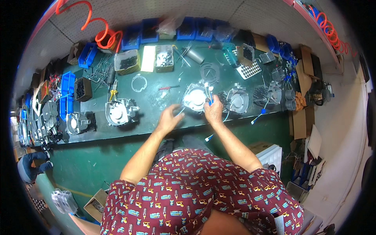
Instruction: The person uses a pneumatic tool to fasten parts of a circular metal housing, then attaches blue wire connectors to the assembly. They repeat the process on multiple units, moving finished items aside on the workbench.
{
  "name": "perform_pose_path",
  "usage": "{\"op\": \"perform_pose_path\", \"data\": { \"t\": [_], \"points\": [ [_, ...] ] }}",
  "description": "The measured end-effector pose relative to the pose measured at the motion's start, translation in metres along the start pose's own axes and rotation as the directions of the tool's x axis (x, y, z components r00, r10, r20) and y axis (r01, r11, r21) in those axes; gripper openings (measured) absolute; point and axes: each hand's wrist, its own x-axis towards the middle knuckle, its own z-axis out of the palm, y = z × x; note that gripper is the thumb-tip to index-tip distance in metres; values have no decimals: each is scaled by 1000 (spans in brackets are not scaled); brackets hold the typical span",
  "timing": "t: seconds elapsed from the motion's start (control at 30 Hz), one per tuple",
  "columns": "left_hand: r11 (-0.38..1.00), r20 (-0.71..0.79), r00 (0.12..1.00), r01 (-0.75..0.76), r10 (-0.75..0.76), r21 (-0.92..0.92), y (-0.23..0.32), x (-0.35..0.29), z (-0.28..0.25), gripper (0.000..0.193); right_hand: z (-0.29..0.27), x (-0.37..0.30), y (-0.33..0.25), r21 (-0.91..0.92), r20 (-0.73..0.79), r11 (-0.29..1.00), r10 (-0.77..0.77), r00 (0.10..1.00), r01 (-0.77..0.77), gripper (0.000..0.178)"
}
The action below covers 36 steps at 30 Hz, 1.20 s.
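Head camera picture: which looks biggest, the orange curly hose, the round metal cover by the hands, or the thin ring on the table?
1. Orange curly hose, at the top left.
2. Round metal cover, touched by the right hand.
3. Thin ring.
The fisheye rim bends things, so the sizes are only as pictured.

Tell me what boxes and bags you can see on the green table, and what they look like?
Blue plastic bins: row along the back edge, open-topped.
Cardboard box: back left, square, brown, full of dark small parts.
Second box: beside it, holding pale parts.
Clear plastic bag: crumpled, on the bins.
No screens or signs visible.
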Motion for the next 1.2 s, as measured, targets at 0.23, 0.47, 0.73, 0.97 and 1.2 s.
{"op": "perform_pose_path", "data": {
  "t": [0.23, 0.47, 0.73, 0.97, 1.2],
  "points": [
    [903, 331, 856, 430, -397, -28, -57, -79, -43, 25, 4, -2, -7, 3, -33, 1000, 4, 999, -4, 23],
    [922, 406, 913, 182, -30, -342, 61, -47, 0, 34, 4, -7, -12, -19, -88, 1000, 20, 996, -21, 26],
    [694, -3, 752, 605, -659, -390, -16, -21, -30, 27, 7, -8, -12, 21, -102, 1000, 18, 995, -16, 25],
    [973, 529, 835, 32, -152, 230, 29, -40, 32, 29, 9, -6, -15, 9, -75, 998, 56, 996, -55, 27],
    [921, -209, 898, 385, -387, -54, 9, -14, -53, 32, 18, -5, 4, 43, -82, 997, 64, 995, -61, 28]
  ]
}}
